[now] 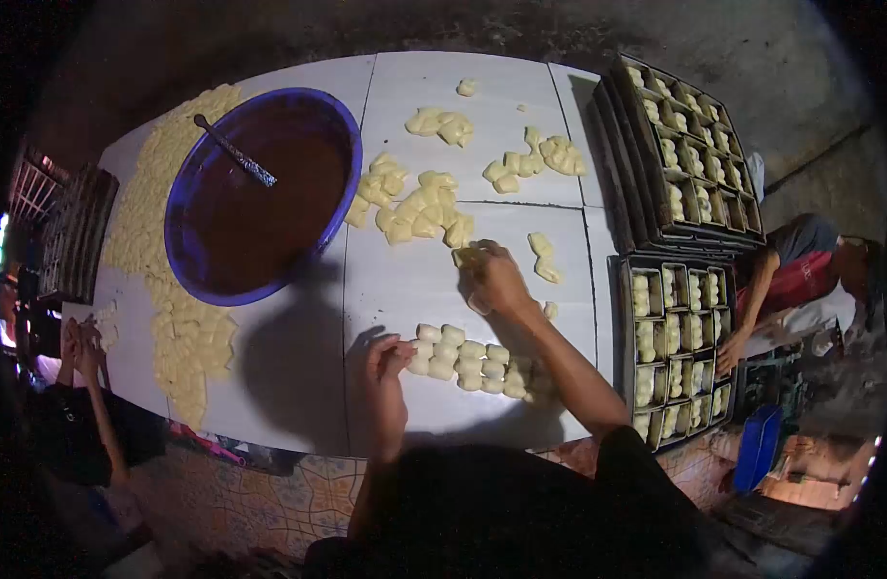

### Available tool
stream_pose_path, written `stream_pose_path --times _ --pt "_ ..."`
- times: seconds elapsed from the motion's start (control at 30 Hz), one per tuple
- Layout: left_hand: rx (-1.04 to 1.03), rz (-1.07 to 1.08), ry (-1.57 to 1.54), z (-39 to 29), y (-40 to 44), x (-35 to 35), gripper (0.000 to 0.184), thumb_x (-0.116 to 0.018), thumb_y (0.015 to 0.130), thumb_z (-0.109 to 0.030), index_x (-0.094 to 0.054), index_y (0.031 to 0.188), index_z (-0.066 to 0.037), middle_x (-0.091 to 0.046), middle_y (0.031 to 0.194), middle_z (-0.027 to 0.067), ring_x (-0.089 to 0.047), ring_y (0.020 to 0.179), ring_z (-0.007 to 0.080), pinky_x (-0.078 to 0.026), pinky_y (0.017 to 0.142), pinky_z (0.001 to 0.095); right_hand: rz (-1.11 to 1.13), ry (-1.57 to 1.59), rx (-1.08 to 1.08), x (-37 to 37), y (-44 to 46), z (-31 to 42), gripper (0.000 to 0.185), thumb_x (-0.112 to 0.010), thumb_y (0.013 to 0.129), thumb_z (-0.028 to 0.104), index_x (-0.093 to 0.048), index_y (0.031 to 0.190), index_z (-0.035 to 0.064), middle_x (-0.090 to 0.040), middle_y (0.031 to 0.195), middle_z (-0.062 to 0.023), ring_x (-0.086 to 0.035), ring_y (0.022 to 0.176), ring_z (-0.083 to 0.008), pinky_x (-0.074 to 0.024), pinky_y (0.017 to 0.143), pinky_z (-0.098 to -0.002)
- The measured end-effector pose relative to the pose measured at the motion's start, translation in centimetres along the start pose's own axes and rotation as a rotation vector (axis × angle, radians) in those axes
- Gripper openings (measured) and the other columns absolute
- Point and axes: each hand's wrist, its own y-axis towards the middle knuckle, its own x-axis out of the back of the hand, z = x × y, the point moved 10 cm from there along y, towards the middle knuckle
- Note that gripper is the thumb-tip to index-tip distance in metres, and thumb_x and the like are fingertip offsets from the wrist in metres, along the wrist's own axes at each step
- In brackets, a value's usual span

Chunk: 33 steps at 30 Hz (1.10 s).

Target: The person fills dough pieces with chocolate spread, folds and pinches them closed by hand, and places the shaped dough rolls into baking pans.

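Pale, rounded dough pieces (469, 367) stand in short rows on the white table, close to my body. My left hand (387, 391) is at the left end of these rows, fingers apart and slightly bent, holding nothing. Farther out, my right hand (501, 282) curls over a piece of dough (465, 257) beside a loose heap of cut dough (424, 207); the palm side is hidden. My right forearm covers part of the rows' right end. Smaller groups of cut dough (563, 154) lie beyond my right hand.
A blue basin (352, 135) of brown filling with a metal-handled utensil (236, 151) stands left, by a large spread of dough pieces (135, 212). Divided metal trays (627, 338) of dough and stacked trays (612, 154) line the right. Co-workers' hands (735, 349) appear at both sides.
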Motion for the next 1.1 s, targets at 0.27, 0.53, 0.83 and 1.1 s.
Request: stream_pose_path --times 0.27,0.53,0.83,1.1 --pt "-0.038 0.093 -0.001 -1.7 -1.6 -0.7 0.035 -0.053 0.093 -0.008 -0.052 0.128 0.0 -0.063 0.103 0.0122 -0.062 0.093 0.0187 -0.048 0.084 0.0301 0.16 0.488 -0.108 -1.1 -4.1 8.4 0.031 -0.072 0.08 0.012 -0.067 0.11 0.0032 -0.047 0.113 -0.0104 -0.059 0.092 -0.0204 -0.0511 0.074 -0.0308" --pt "-0.049 0.298 0.011 -0.3 -3.4 -4.7 0.034 -0.057 0.094 -0.012 -0.055 0.125 0.004 -0.062 0.106 0.0039 -0.056 0.097 0.0093 -0.044 0.085 0.0214 -0.016 0.833 -0.16 1.6 -11.3 11.7 0.038 -0.062 0.087 0.0 -0.056 0.125 0.0001 -0.056 0.101 -0.0038 -0.057 0.096 -0.0123 -0.0483 0.08 -0.0245" --pt "-0.196 0.049 -0.039 -4.2 -5.7 -2.5 0.017 -0.069 0.082 -0.001 -0.067 0.097 0.006 -0.069 0.088 0.0075 -0.062 0.077 0.0093 -0.049 0.072 0.0218 -0.036 0.682 -0.072 1.5 -12.1 11.6 0.023 -0.057 0.091 0.012 -0.065 0.11 0.0013 -0.05 0.089 -0.0057 -0.049 0.088 -0.0163 -0.0419 0.074 -0.0275" --pt "0.361 0.484 -0.919 0.4 -5.8 -6.0 0.069 -0.064 0.084 -0.047 -0.046 0.132 -0.001 -0.053 0.126 0.0104 -0.053 0.112 0.0211 -0.042 0.099 0.036 0.163 0.807 0.079 -0.1 -11.4 15.8 0.055 -0.061 0.086 0.026 -0.043 0.135 0.0086 -0.044 0.129 -0.0101 -0.043 0.121 -0.0253 -0.0299 0.106 -0.0391"
